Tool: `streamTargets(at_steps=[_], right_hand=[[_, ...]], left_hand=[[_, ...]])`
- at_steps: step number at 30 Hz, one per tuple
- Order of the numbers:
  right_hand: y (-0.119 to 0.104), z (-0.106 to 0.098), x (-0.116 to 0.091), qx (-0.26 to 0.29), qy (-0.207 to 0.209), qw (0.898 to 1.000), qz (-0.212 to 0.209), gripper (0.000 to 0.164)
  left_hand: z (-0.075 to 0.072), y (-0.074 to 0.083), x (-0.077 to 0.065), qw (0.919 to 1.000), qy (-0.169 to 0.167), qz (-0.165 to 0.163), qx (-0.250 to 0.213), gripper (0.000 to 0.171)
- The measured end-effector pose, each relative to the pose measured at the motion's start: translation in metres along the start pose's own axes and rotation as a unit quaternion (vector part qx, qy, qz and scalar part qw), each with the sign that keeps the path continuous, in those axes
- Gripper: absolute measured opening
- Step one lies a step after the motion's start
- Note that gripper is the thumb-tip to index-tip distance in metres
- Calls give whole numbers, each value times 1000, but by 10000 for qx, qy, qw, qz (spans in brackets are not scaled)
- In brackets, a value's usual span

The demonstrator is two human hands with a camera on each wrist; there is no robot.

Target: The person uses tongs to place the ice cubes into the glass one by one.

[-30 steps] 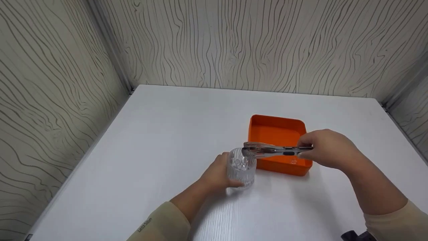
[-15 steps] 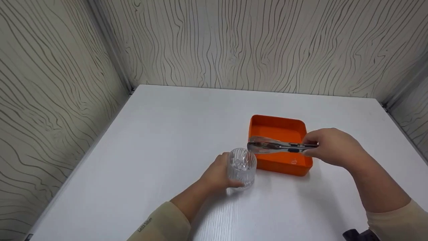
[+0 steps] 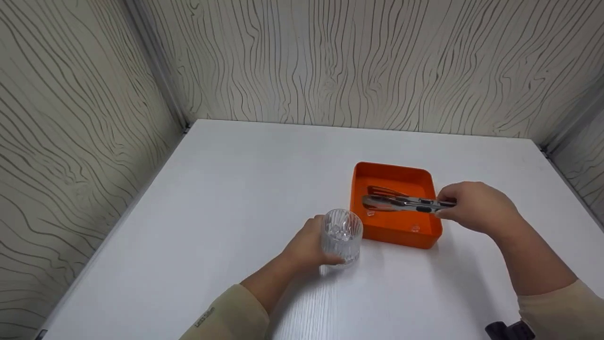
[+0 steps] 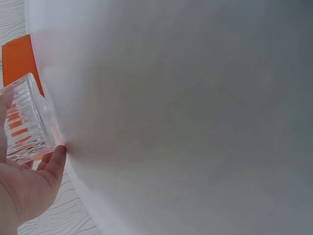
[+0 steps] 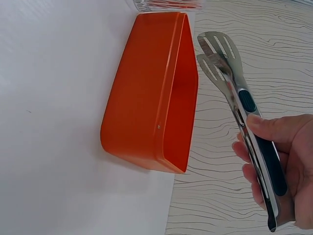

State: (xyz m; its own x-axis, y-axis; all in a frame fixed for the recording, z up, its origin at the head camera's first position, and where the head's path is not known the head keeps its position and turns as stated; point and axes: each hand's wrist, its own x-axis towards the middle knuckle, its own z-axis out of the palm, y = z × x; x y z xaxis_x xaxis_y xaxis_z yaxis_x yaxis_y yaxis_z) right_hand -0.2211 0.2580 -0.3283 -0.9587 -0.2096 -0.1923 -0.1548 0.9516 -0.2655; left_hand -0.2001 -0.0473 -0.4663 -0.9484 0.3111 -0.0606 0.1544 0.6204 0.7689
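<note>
A ribbed clear glass (image 3: pixel 341 238) stands on the white table, and my left hand (image 3: pixel 304 245) grips it around its left side. In the left wrist view, the fingers and thumb curl about the glass (image 4: pixel 30 117). Clear pieces like ice cubes lie inside it. My right hand (image 3: pixel 479 208) holds metal tongs (image 3: pixel 401 203) by their dark-padded handle, heads over the orange box (image 3: pixel 396 238). The right wrist view shows the slotted heads of the tongs (image 5: pixel 220 54) slightly apart, nothing visible between them. Small clear pieces (image 3: pixel 415 228) lie on the box floor.
The white table (image 3: pixel 236 189) meets a wood-patterned wall (image 3: pixel 325 66) at the back, with another wall (image 3: pixel 71 165) at the left. A small dark object (image 3: pixel 509 330) shows by the right sleeve. The box stands just right of the glass.
My right hand has drawn the tongs rightward, away from the glass rim and over the orange box; their heads look further apart. The left hand and glass have stayed put.
</note>
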Motion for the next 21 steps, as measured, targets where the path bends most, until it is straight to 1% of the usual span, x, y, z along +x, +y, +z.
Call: streamTargets(at_steps=[7,13,18,21], right_hand=[[7,10,4,-52,7,9998,176,15],[8,20,9,-201,-34,9994,284,19],[5,26,10,-354,25,9991,241,12],[5,28,11,-471,47,9987,208,5]], left_hand=[[0,1,0,10000,5,-26,-47,91],[0,1,0,10000,18,-67,-3,93],[0,1,-1,9999,11,-128,-13,93],[0,2,-1,9999,-5,-106,-19,93]])
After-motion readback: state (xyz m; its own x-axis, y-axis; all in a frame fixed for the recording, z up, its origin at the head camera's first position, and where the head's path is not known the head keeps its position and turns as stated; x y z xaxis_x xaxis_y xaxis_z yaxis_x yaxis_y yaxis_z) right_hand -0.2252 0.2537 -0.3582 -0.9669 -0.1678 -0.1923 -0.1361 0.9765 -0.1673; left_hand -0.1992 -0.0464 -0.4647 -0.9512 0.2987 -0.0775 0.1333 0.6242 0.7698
